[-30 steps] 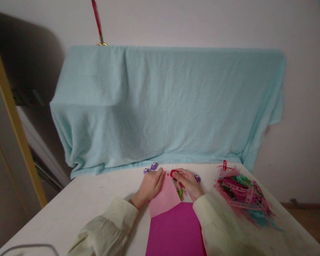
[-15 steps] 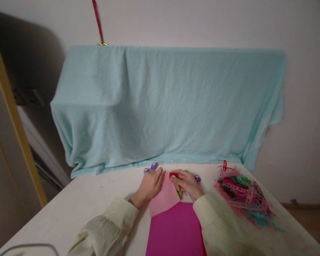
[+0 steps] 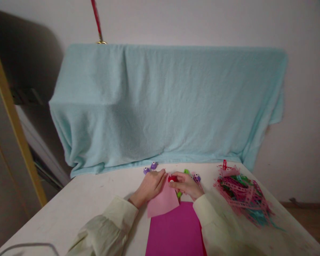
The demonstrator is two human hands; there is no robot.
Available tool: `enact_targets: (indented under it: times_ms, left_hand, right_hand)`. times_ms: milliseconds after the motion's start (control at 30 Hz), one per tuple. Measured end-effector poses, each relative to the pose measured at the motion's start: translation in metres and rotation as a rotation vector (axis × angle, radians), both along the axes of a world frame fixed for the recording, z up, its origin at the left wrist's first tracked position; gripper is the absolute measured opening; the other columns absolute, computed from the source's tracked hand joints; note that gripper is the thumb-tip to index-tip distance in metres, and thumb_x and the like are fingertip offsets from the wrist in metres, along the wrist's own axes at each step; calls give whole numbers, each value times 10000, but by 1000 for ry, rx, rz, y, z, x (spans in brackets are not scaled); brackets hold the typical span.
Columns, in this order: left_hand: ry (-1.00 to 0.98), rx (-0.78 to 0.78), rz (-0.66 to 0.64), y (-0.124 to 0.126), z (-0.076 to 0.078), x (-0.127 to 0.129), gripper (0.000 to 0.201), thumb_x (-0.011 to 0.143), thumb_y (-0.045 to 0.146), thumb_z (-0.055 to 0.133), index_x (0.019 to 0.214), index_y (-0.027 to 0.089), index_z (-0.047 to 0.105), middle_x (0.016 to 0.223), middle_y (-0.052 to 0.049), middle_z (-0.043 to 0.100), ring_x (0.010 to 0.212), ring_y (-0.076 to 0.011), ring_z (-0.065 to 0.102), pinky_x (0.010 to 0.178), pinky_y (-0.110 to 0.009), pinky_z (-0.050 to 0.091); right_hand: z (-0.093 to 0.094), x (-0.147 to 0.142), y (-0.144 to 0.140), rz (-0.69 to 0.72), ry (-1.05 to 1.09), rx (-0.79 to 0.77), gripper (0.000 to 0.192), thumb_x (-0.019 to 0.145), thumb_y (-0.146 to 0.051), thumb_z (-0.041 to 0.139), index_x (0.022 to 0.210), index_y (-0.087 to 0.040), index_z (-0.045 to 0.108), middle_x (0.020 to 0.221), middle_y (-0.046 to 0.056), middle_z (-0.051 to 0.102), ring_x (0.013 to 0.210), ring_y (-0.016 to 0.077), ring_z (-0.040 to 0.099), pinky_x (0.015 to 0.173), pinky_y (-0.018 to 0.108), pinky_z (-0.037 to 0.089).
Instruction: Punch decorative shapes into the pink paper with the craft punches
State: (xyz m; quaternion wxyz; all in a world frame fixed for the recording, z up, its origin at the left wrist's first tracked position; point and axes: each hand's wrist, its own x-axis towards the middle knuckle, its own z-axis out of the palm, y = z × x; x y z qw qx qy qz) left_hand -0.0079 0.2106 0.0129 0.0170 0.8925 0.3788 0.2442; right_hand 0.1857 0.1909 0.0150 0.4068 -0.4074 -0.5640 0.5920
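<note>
My left hand [image 3: 150,188] is closed on the upper left edge of a sheet of pink paper [image 3: 164,202]. Between the fingers and thumb of my right hand [image 3: 188,185] is a small red craft punch [image 3: 172,179] with a pale spot on it. The punch is at the top edge of the pink sheet; whether the paper sits in its slot is too small to tell. Below, the pink sheet overlaps a stack of magenta paper [image 3: 176,231], with red paper peeking out at its right side.
Two purple punches with eye-like dots [image 3: 154,165] stand behind my left hand. Green punches [image 3: 186,171] and another purple one [image 3: 196,177] lie around my right hand. A heap of punched paper strips [image 3: 245,195] covers the right side. A light blue cloth [image 3: 170,103] hangs behind the table.
The pink sheet has shifted and turned slightly to the left. My right hand has tilted the red punch a little; both hands keep their holds.
</note>
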Motion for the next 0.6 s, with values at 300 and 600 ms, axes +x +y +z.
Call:
enact_targets:
  times_ms: [300, 600]
  left_hand:
    - [-13, 8, -10, 0, -2, 0, 259, 1001, 290, 239, 896, 190, 454, 654, -17, 547, 609, -176, 534, 619, -281, 352]
    - [-13, 17, -22, -1, 0, 1, 265, 1001, 289, 230, 890, 191, 450, 657, -21, 547, 606, -177, 538, 614, -279, 349]
  right_hand:
    - [2, 0, -2, 10, 0, 0, 467, 593, -437, 811, 898, -131, 635, 624, -24, 560, 472, 67, 456, 409, 185, 261]
    - [-6, -3, -1, 20, 56, 25, 389, 642, -438, 782, 824, -142, 608, 606, -49, 482, 454, 54, 358, 426, 208, 213]
